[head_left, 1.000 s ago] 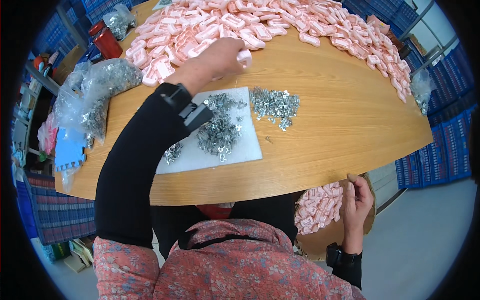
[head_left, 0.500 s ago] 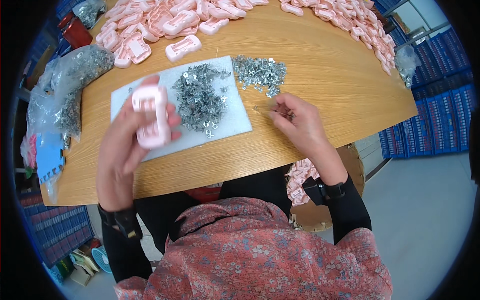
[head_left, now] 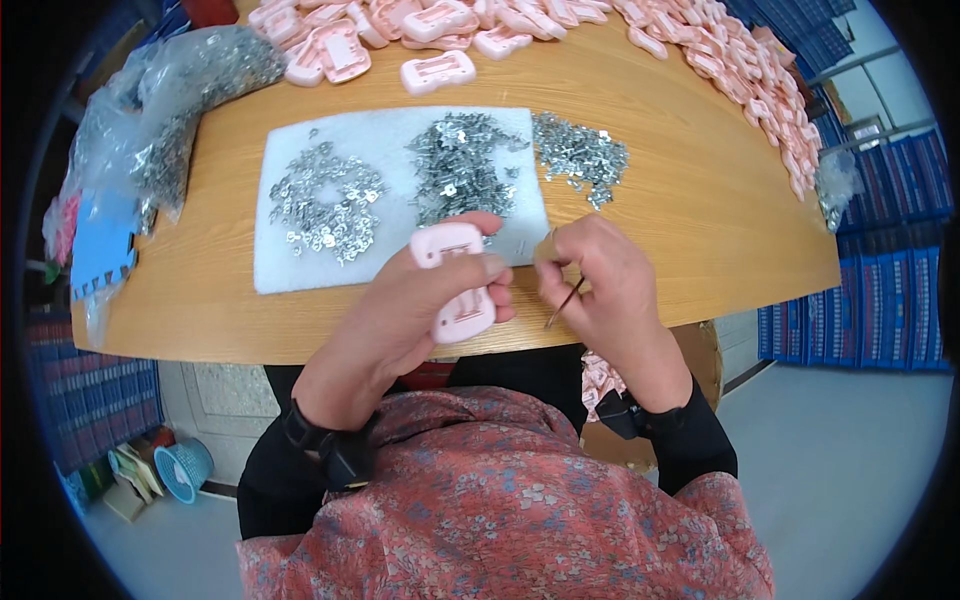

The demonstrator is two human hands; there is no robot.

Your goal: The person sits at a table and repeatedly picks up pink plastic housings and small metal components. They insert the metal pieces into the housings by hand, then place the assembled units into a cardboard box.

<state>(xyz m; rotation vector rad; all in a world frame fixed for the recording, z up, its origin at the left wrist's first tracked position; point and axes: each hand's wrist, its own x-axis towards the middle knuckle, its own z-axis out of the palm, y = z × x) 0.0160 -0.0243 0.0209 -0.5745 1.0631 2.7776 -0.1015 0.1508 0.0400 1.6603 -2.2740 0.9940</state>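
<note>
My left hand (head_left: 385, 300) is closed round a pale pink plastic casing (head_left: 463, 305), its thumb lying across the casing's recessed middle. Close by on its right, my right hand (head_left: 605, 275) is pinched, and a thin dark stick-like tool (head_left: 566, 302) pokes out below the fingers. Whether a small part sits at those fingertips is too fine to make out. Beyond both hands lies a white foam sheet (head_left: 390, 140). On it are a looser pile of small metal pieces (head_left: 325, 205) at left and a denser metal pile (head_left: 460, 165) at right.
More small metal pieces (head_left: 583, 155) lie on the wooden table (head_left: 700, 230) beside the foam. Heaps of pink casings (head_left: 335, 50) line the far edge. Clear bags of metal parts (head_left: 165, 125) and a blue foam mat (head_left: 102, 240) stand at left. Blue racks (head_left: 860, 310) rise at right.
My left hand has carried the pink casing rightward, off the foam's left side, to beside my right hand. My right hand has drawn nearer the table's front edge. The view has shifted.
</note>
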